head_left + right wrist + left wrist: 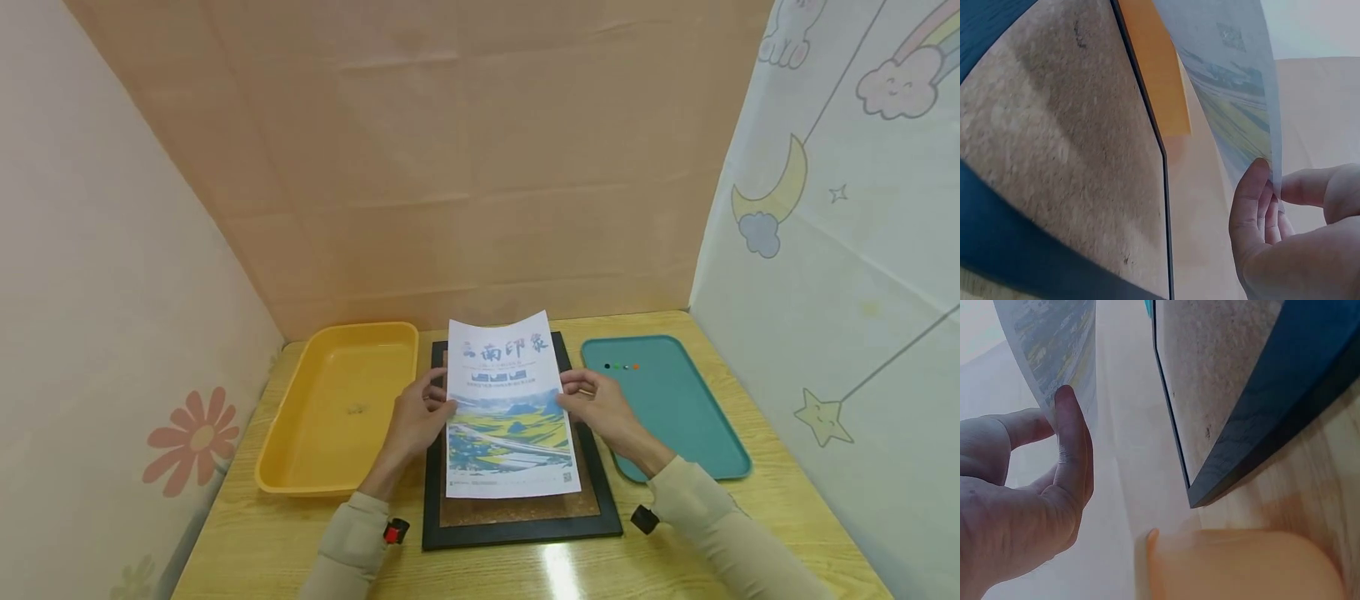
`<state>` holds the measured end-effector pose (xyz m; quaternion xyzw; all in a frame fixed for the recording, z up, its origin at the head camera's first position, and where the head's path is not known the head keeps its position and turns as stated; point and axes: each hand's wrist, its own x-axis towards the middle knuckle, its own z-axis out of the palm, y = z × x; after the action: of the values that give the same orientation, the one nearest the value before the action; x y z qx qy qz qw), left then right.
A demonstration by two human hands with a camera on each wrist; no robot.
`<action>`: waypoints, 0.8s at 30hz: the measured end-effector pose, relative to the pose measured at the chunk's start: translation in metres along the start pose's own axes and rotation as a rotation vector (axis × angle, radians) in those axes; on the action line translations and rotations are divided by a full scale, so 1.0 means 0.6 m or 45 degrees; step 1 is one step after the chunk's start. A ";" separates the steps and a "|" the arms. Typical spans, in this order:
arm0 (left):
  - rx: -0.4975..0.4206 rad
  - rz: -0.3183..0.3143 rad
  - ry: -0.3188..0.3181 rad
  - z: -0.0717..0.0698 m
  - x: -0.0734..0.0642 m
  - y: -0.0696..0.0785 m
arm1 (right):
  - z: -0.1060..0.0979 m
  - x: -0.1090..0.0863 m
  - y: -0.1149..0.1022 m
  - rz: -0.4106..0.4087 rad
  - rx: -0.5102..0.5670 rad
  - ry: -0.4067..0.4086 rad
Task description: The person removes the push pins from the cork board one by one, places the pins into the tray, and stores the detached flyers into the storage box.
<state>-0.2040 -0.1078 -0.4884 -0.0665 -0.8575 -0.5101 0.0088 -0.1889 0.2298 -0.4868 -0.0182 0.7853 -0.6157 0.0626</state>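
Observation:
A printed paper poster (510,417) with a landscape picture is held up in the air by both hands. My left hand (418,421) pinches its left edge between thumb and fingers. At the right edge, my right hand (603,408) pinches it the same way. Beneath the sheet lies a black-framed cork board (525,531), partly covered from the head camera. Both wrist views show a gap between the paper and the board's brown cork surface (1079,137). The sheet bends slightly, its top corners curling up.
To the left stands a yellow tray (330,417). On the right is a teal tray (675,408) with several small coloured pins (622,367) near its far left corner. The wooden table (262,550) meets walls on the left, back and right.

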 end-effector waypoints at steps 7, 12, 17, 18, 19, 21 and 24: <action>-0.015 -0.016 0.022 -0.019 -0.007 -0.003 | 0.015 0.002 -0.014 -0.028 0.028 -0.021; -0.011 -0.014 0.040 -0.034 -0.010 -0.005 | 0.028 0.008 -0.024 -0.035 0.057 -0.028; -0.024 -0.020 0.037 -0.057 -0.012 -0.010 | 0.040 0.013 -0.028 -0.049 0.063 -0.039; -0.025 -0.021 0.036 -0.062 -0.013 -0.011 | 0.043 0.014 -0.029 -0.053 0.063 -0.043; -0.027 -0.019 0.035 -0.067 -0.014 -0.013 | 0.046 0.016 -0.030 -0.056 0.068 -0.049; -0.036 -0.029 0.036 -0.074 -0.015 -0.016 | 0.052 0.017 -0.033 -0.058 0.076 -0.057; -0.050 -0.044 0.039 -0.086 -0.019 -0.018 | 0.062 0.020 -0.038 -0.058 0.111 -0.076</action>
<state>-0.1969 -0.1592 -0.4737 -0.0440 -0.8481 -0.5279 0.0116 -0.1977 0.1872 -0.4742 -0.0517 0.7550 -0.6497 0.0726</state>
